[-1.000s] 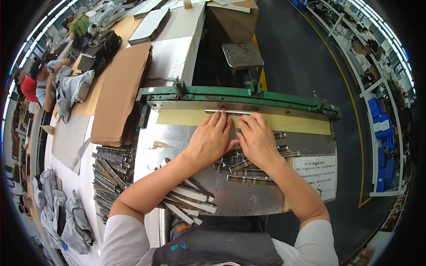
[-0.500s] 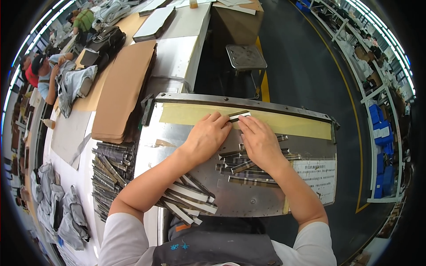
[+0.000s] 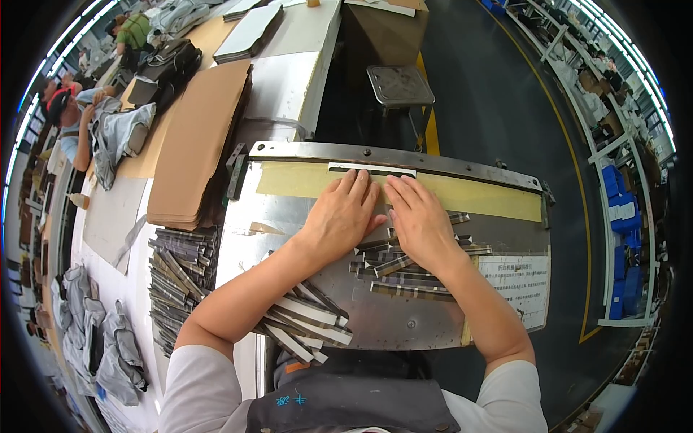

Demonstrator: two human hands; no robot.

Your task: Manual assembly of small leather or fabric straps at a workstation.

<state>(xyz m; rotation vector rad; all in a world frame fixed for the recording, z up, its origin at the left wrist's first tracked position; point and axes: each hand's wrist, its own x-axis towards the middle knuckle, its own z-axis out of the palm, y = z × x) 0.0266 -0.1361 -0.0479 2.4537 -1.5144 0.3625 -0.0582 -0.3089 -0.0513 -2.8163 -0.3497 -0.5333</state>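
Observation:
A narrow strip [image 3: 373, 169], white with dark edges, lies along the metal bar [image 3: 447, 163] at the far side of the machine's plate. My left hand [image 3: 342, 213] rests flat with its fingertips on the strip's near edge. Beside it, my right hand [image 3: 417, 222] is stretched out too, its fingertips at the same edge. Neither hand wraps round anything. Yellow tape [image 3: 491, 203] covers the plate under and beside the strip. Short dark folded strips [image 3: 404, 287] lie partly beneath my right hand and forearm. Longer white-and-dark strips [image 3: 307, 317] are heaped by my left forearm.
A big pile of dark strips [image 3: 173, 274] lies left of the plate, below stacked brown boards [image 3: 198, 144]. A printed sheet [image 3: 516, 281] is fixed at the plate's right. Beyond stands a metal stool [image 3: 401, 86]. Co-workers sit at the far-left table; shelves with blue bins [image 3: 621, 202] line the right.
The strip now lies lengthwise against the metal bar instead of slanting between my fingers. Both hands have flattened out, with their fingers extended onto its near edge.

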